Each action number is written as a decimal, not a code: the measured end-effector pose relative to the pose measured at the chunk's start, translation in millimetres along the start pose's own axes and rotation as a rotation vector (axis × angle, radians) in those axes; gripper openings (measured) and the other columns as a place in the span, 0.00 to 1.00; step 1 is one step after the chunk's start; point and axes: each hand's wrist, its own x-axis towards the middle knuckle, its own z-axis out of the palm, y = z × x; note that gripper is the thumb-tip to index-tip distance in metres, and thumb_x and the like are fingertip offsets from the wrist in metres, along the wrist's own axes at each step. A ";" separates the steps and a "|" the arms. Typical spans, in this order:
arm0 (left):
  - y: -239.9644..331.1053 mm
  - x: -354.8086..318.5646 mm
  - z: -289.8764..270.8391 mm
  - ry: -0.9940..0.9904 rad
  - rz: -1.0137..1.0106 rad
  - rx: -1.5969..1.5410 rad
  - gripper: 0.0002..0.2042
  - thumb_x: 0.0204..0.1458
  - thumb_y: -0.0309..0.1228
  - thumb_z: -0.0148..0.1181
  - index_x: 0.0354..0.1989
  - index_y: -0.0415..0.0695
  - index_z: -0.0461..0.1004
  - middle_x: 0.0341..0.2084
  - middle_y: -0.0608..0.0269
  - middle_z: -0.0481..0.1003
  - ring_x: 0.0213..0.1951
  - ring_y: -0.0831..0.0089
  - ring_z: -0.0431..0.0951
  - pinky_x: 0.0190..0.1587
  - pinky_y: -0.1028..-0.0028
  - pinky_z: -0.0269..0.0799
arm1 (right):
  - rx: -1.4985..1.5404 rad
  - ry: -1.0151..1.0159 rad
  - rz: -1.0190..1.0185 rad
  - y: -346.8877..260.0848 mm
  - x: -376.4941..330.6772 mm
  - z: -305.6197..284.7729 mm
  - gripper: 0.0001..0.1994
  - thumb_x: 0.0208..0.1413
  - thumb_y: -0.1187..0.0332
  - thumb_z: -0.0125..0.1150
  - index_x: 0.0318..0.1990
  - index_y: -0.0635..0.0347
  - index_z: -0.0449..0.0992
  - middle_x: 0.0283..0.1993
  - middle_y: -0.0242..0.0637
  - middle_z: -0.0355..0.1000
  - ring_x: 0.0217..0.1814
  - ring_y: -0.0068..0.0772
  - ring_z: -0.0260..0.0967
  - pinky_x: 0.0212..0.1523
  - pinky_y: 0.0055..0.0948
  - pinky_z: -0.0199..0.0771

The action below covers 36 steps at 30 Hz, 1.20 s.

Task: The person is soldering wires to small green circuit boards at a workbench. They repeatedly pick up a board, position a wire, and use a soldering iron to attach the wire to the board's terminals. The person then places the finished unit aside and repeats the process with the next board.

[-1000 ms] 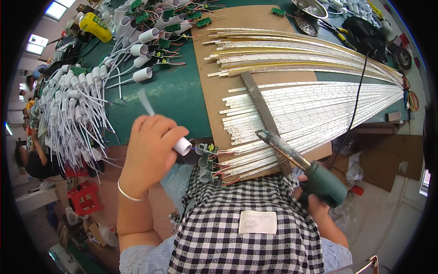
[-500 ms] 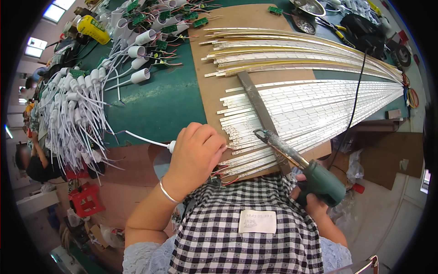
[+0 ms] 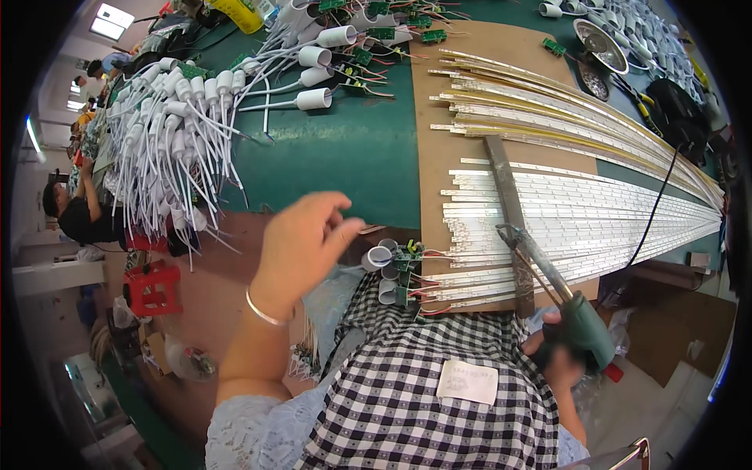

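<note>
My left hand (image 3: 301, 247) hovers at the table's front edge with its fingers spread and nothing in them. Just right of its fingertips lie white lamp sockets (image 3: 378, 257) with small green circuit boards (image 3: 407, 254), wired to the near ends of white LED strips (image 3: 587, 215). The strips lie side by side on a brown board (image 3: 431, 157). My right hand (image 3: 558, 366) grips a green-handled soldering iron (image 3: 580, 327), whose tip rests near a dark metal bar (image 3: 505, 200) laid across the strips.
A big heap of white sockets with white leads (image 3: 180, 117) covers the green table (image 3: 345, 149) at the left. Yellowish strips (image 3: 564, 110) fan out at the back. A black cord (image 3: 658, 204) runs right. A checked cloth (image 3: 423, 392) covers my lap. Another person (image 3: 78, 215) sits far left.
My left hand carried a white socket from the left to the strip ends, set it down there and has drawn back with its fingers spread. The right hand with the iron stayed put.
</note>
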 end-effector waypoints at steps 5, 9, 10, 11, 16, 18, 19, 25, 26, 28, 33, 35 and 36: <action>-40.3 99.7 0.2 0.503 0.559 0.372 0.10 0.44 0.29 0.67 0.36 0.48 0.76 0.33 0.64 0.73 0.39 0.58 0.73 0.42 0.61 0.67 | -0.032 -0.040 -0.010 -7.5 0.6 0.8 0.31 0.58 0.49 0.58 0.55 0.72 0.65 0.25 0.42 0.73 0.26 0.30 0.70 0.33 0.25 0.72; -51.6 157.2 6.4 0.556 0.638 0.531 0.08 0.45 0.30 0.66 0.34 0.47 0.76 0.34 0.64 0.73 0.41 0.60 0.72 0.43 0.62 0.65 | 0.024 -0.111 0.002 -1.4 -7.4 -14.9 0.31 0.59 0.54 0.59 0.59 0.72 0.61 0.45 0.45 0.71 0.31 0.32 0.73 0.35 0.29 0.76; -50.4 158.9 7.3 0.541 0.670 0.541 0.09 0.44 0.30 0.67 0.33 0.47 0.76 0.34 0.64 0.73 0.40 0.60 0.72 0.43 0.62 0.65 | -0.002 -0.048 -0.012 -5.2 -7.2 -4.9 0.31 0.59 0.52 0.58 0.57 0.72 0.63 0.34 0.43 0.72 0.29 0.31 0.72 0.34 0.28 0.74; -48.9 159.7 6.4 0.528 0.702 0.552 0.09 0.44 0.30 0.67 0.33 0.47 0.75 0.34 0.65 0.73 0.40 0.60 0.72 0.42 0.61 0.65 | -0.012 -0.012 -0.019 -5.1 -6.6 -2.2 0.31 0.59 0.51 0.58 0.56 0.73 0.64 0.29 0.42 0.72 0.27 0.31 0.71 0.33 0.27 0.74; -37.2 124.0 20.1 0.183 0.620 0.305 0.08 0.44 0.28 0.67 0.30 0.45 0.72 0.34 0.63 0.72 0.37 0.60 0.72 0.44 0.61 0.63 | -0.011 0.052 -0.005 -3.2 -3.6 2.2 0.28 0.58 0.54 0.56 0.54 0.73 0.65 0.23 0.43 0.72 0.25 0.32 0.71 0.31 0.27 0.73; -30.6 108.8 25.6 0.244 0.599 0.283 0.10 0.44 0.29 0.67 0.34 0.45 0.74 0.36 0.63 0.73 0.39 0.61 0.73 0.46 0.62 0.62 | -0.006 0.053 0.001 -2.5 -1.2 2.3 0.27 0.57 0.56 0.55 0.54 0.74 0.65 0.23 0.43 0.72 0.25 0.32 0.71 0.31 0.27 0.73; -28.7 106.5 26.2 0.280 0.591 0.274 0.11 0.44 0.29 0.67 0.36 0.45 0.75 0.37 0.63 0.73 0.40 0.61 0.73 0.47 0.63 0.62 | -0.003 0.053 -0.007 -1.9 0.5 1.9 0.27 0.57 0.57 0.54 0.54 0.74 0.65 0.23 0.43 0.72 0.25 0.32 0.71 0.31 0.27 0.73; -28.3 109.9 25.7 0.232 0.714 0.408 0.20 0.43 0.29 0.67 0.47 0.51 0.75 0.40 0.68 0.73 0.43 0.65 0.72 0.48 0.63 0.62 | -0.002 0.025 -0.002 -4.9 2.6 3.2 0.26 0.56 0.58 0.54 0.54 0.72 0.66 0.23 0.43 0.72 0.24 0.33 0.70 0.30 0.27 0.72; -27.1 109.6 25.6 0.239 0.700 0.384 0.19 0.43 0.29 0.67 0.47 0.51 0.75 0.41 0.67 0.73 0.44 0.64 0.72 0.49 0.63 0.62 | -0.002 0.013 0.000 -3.3 1.8 1.6 0.26 0.56 0.58 0.54 0.54 0.72 0.66 0.24 0.43 0.72 0.24 0.33 0.70 0.30 0.27 0.72; -24.7 107.4 25.6 0.251 0.669 0.334 0.19 0.44 0.29 0.66 0.48 0.49 0.76 0.43 0.64 0.74 0.46 0.63 0.72 0.49 0.63 0.63 | -0.009 -0.015 0.005 -3.1 1.3 -0.1 0.26 0.56 0.58 0.55 0.54 0.72 0.66 0.24 0.43 0.73 0.24 0.33 0.71 0.29 0.26 0.72; -26.3 101.1 22.5 0.210 0.750 0.304 0.12 0.43 0.25 0.66 0.39 0.47 0.77 0.37 0.63 0.76 0.41 0.62 0.74 0.45 0.64 0.66 | 0.012 -0.003 0.062 -4.4 -2.2 1.8 0.27 0.57 0.56 0.57 0.55 0.73 0.66 0.24 0.43 0.73 0.24 0.33 0.71 0.30 0.27 0.72; -24.0 95.5 25.8 0.208 0.814 0.255 0.11 0.42 0.23 0.66 0.36 0.46 0.77 0.35 0.63 0.76 0.39 0.60 0.74 0.42 0.65 0.68 | 0.014 0.022 0.062 -4.0 -4.1 3.7 0.28 0.57 0.55 0.58 0.55 0.73 0.65 0.24 0.43 0.73 0.24 0.33 0.71 0.30 0.27 0.73; -20.2 91.4 27.0 0.208 0.841 0.228 0.11 0.41 0.22 0.66 0.35 0.46 0.77 0.34 0.63 0.76 0.37 0.60 0.74 0.41 0.65 0.69 | 0.015 0.027 0.057 -4.1 -4.1 5.5 0.29 0.57 0.55 0.59 0.55 0.74 0.65 0.24 0.43 0.73 0.25 0.33 0.71 0.30 0.27 0.73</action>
